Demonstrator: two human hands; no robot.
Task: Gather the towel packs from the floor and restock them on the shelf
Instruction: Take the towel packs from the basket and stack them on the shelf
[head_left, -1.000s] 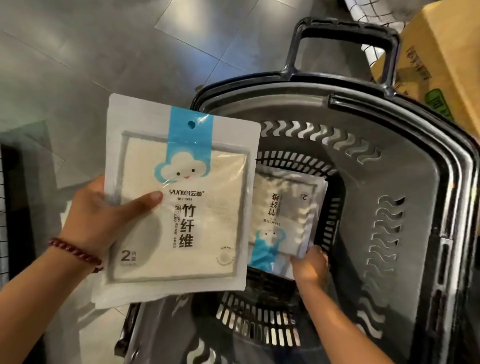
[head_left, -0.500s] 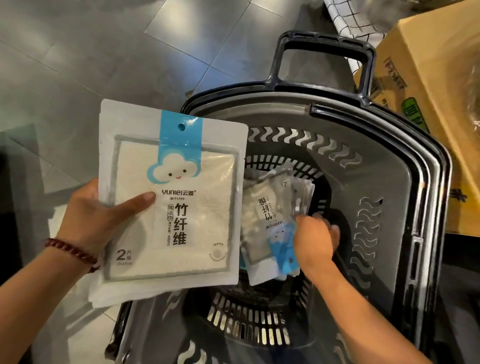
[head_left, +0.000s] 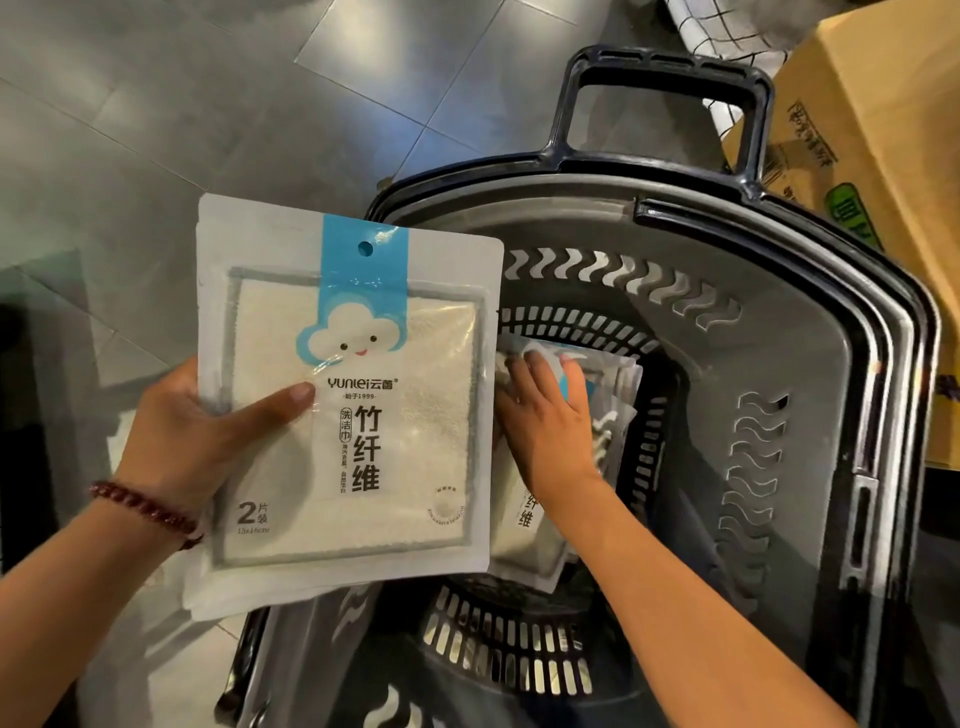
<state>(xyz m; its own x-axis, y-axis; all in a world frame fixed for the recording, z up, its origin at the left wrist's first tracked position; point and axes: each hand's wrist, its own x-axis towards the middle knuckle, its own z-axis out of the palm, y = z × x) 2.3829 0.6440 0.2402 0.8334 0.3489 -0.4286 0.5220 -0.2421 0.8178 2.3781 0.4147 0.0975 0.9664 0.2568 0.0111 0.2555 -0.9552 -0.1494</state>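
My left hand (head_left: 182, 436) holds a stack of white towel packs (head_left: 363, 415) upright over the left rim of a dark grey shopping basket (head_left: 779, 291), thumb across the front pack. That front pack has a blue strip and a smiling cloud. My right hand (head_left: 550, 426) reaches down into the basket and grips more towel packs (head_left: 524, 540) lying at the bottom, fingers curled over their upper edge. The stack in my left hand hides the left part of those packs.
The basket stands on a grey tiled floor (head_left: 208, 104), its handle (head_left: 665, 67) raised at the far side. A cardboard box (head_left: 872, 156) sits close at the right. A checked cloth (head_left: 717, 31) lies beyond the handle.
My right hand has turned the packs in the basket and shifted left over them, so their print now reads the other way up. The left hand's stack has barely moved.
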